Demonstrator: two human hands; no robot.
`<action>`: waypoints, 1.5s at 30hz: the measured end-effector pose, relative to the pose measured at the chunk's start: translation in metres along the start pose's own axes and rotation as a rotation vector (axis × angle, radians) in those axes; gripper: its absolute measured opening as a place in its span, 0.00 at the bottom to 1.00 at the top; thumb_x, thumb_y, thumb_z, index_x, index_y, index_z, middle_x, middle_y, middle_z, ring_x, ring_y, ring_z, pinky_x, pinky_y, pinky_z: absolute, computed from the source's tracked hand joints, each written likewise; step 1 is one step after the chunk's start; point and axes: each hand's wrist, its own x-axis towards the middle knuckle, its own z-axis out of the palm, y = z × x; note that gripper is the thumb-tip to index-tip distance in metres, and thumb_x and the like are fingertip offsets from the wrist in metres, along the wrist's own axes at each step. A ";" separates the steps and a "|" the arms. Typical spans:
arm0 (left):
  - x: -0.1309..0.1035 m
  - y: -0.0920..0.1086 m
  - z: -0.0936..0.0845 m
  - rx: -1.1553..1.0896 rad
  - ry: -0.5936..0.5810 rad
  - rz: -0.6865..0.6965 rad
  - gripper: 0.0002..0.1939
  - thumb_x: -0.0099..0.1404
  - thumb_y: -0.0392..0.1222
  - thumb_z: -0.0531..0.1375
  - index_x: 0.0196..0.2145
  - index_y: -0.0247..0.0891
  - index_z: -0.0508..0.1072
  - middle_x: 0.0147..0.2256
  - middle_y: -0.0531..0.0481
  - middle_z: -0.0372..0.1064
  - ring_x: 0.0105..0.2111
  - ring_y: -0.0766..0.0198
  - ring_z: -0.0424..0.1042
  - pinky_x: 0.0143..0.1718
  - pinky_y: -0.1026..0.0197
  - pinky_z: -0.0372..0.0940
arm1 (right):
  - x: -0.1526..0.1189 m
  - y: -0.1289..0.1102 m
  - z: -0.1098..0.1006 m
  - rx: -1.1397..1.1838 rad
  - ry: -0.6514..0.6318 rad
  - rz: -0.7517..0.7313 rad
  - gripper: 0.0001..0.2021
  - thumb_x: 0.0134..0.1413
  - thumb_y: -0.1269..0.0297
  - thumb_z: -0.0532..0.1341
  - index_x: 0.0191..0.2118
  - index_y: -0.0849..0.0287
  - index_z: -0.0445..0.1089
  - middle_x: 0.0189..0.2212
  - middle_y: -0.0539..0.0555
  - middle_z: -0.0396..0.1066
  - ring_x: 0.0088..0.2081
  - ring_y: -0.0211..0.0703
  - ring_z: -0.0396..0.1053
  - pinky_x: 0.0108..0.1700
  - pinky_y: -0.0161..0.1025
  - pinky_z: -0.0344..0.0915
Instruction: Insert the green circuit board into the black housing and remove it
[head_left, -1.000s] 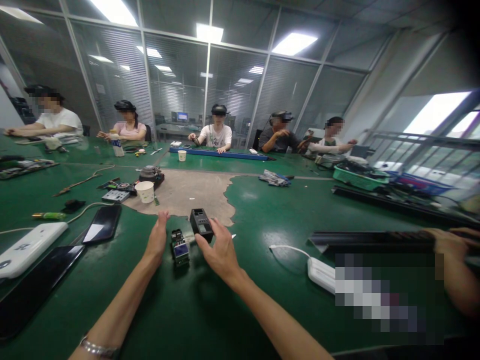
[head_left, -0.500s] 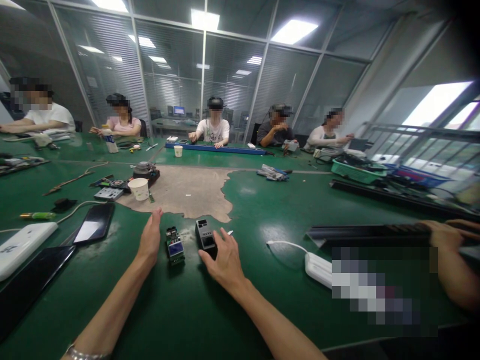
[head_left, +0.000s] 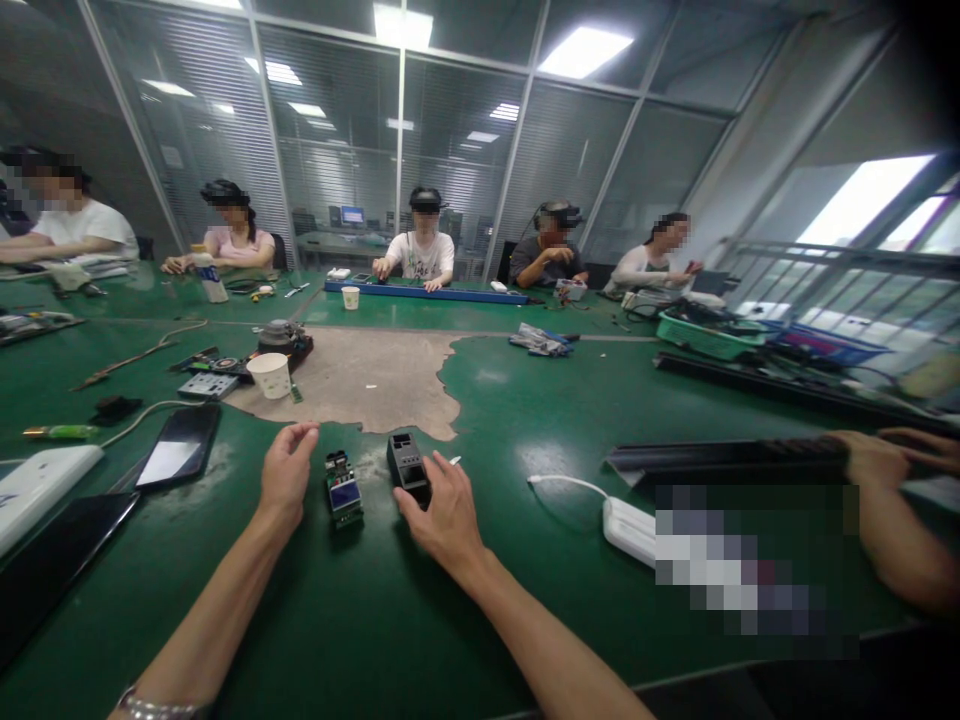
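Observation:
Near the middle of the green table, my right hand is round the near end of a grey-black case, its thumb at the near left edge and its fingers on the right side. To the left of the case lies a small circuit board module with a blue screen. My left hand hovers left of the module with nothing in it, its fingers loosely bent and not touching the board.
A paper cup stands near dismantled parts. Phones and a white device lie at left. At right are a white adapter with a cable, a long black bar and another person's hands. People sit across the table.
My left hand has drawn back slightly to the left, and its fingers have curled. My right hand stays at the case. The whole view has shifted a little.

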 end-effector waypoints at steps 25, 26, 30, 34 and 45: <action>-0.005 0.012 0.001 -0.068 -0.115 -0.127 0.35 0.67 0.70 0.48 0.49 0.36 0.75 0.47 0.39 0.76 0.54 0.49 0.70 0.60 0.48 0.55 | 0.010 -0.093 0.021 0.004 -0.079 -0.137 0.26 0.56 0.52 0.62 0.55 0.64 0.65 0.50 0.66 0.72 0.58 0.57 0.64 0.64 0.57 0.49; -0.005 0.010 0.001 -0.081 -0.132 -0.139 0.36 0.66 0.70 0.48 0.49 0.36 0.75 0.46 0.39 0.76 0.52 0.49 0.71 0.58 0.48 0.57 | 0.009 -0.093 0.022 -0.001 -0.081 -0.135 0.27 0.56 0.52 0.62 0.56 0.64 0.64 0.50 0.67 0.72 0.58 0.57 0.64 0.64 0.57 0.48; -0.004 0.005 0.003 -0.102 -0.202 -0.171 0.39 0.63 0.73 0.49 0.49 0.36 0.75 0.45 0.39 0.77 0.46 0.49 0.75 0.51 0.49 0.65 | 0.006 -0.091 0.023 -0.008 -0.090 -0.123 0.29 0.56 0.53 0.62 0.58 0.65 0.63 0.50 0.67 0.72 0.57 0.56 0.65 0.64 0.55 0.48; -0.002 0.001 0.001 0.038 -0.189 -0.135 0.40 0.60 0.76 0.49 0.45 0.36 0.78 0.42 0.40 0.78 0.43 0.48 0.75 0.48 0.51 0.66 | 0.004 -0.092 0.023 0.001 -0.092 -0.127 0.28 0.56 0.53 0.62 0.58 0.66 0.63 0.49 0.67 0.72 0.55 0.55 0.67 0.64 0.55 0.48; 0.005 -0.010 -0.006 0.313 -0.182 -0.079 0.31 0.63 0.68 0.54 0.34 0.38 0.81 0.38 0.39 0.79 0.43 0.45 0.76 0.51 0.49 0.63 | 0.002 -0.084 0.026 0.037 -0.147 -0.102 0.24 0.50 0.53 0.66 0.50 0.60 0.68 0.44 0.63 0.74 0.52 0.61 0.69 0.59 0.57 0.56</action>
